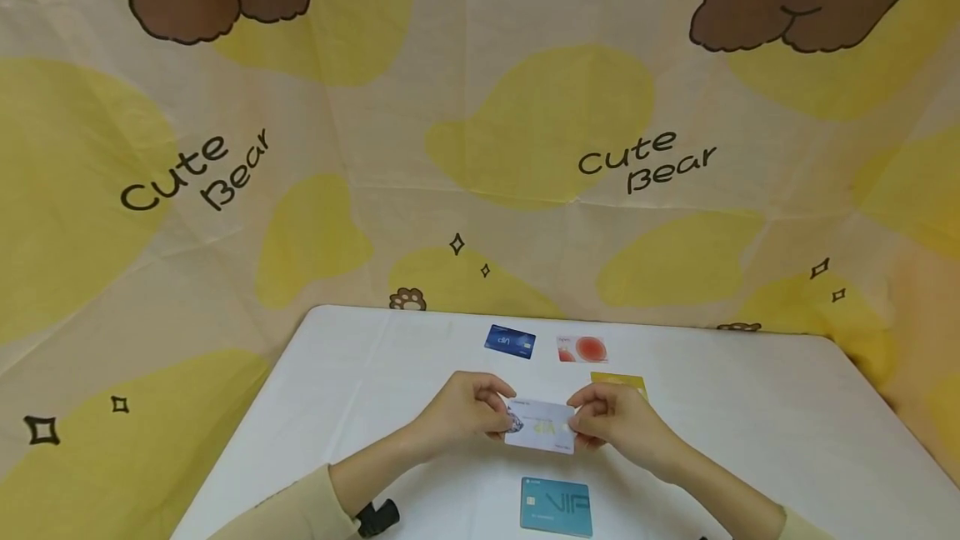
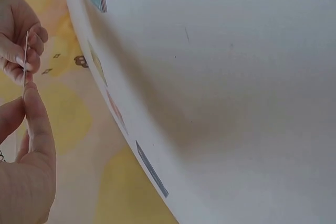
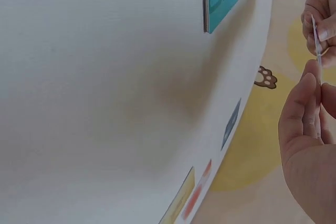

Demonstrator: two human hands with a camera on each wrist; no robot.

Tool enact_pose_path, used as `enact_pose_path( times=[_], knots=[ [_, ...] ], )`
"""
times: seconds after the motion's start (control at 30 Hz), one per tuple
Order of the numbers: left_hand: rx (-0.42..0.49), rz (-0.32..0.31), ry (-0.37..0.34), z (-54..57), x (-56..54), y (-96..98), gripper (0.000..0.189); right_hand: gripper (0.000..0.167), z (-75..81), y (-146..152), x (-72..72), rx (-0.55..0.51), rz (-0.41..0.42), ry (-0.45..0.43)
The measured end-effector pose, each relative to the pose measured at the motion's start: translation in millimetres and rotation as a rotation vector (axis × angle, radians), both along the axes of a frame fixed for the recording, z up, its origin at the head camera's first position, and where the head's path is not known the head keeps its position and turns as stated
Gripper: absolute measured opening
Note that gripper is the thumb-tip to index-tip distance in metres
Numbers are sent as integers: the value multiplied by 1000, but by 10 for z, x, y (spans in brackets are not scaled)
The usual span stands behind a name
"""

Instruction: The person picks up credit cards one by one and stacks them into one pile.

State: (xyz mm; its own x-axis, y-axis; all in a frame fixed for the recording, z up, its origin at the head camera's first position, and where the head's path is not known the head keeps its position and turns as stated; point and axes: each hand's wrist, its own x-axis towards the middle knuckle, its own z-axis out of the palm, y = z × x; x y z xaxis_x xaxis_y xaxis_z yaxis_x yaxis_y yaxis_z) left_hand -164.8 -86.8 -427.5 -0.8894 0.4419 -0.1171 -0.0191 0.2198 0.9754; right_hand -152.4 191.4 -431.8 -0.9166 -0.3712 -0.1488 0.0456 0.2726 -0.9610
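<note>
A white plastic card point(image 1: 540, 425) with gold lettering is held above the table by both hands. My left hand point(image 1: 474, 408) pinches its left edge between thumb and fingers, and my right hand point(image 1: 624, 423) pinches the right edge. Seen edge-on, the card point(image 2: 25, 56) is a thin line in the left wrist view. Below the hands lies a stack of cards with a teal one point(image 1: 557, 507) on top. A gold card point(image 1: 628, 379) sits behind the right hand, which partly hides it.
Toward the table's far edge lie a blue card point(image 1: 511, 342) and a white card with red circles point(image 1: 583, 349). The white table point(image 1: 360, 373) has rounded corners and meets a yellow-patterned cloth point(image 1: 517, 248) behind it. A black object point(image 1: 378, 517) shows by the left sleeve.
</note>
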Motion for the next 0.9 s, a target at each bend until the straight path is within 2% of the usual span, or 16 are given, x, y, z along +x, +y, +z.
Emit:
enact_pose_path(
  times=[0.2, 0.57, 0.9],
  knots=[
    [-14, 1, -34, -14, 42, 39, 28, 27, -49, 45, 54, -4, 6, -12],
    [-26, -4, -56, -74, 129, 135, 26, 25, -129, 127, 148, 4, 27, -62],
    [-36, -41, -83, -137, 168, 200, 25, 18, -173, 172, 219, 42, 29, -103]
  ],
)
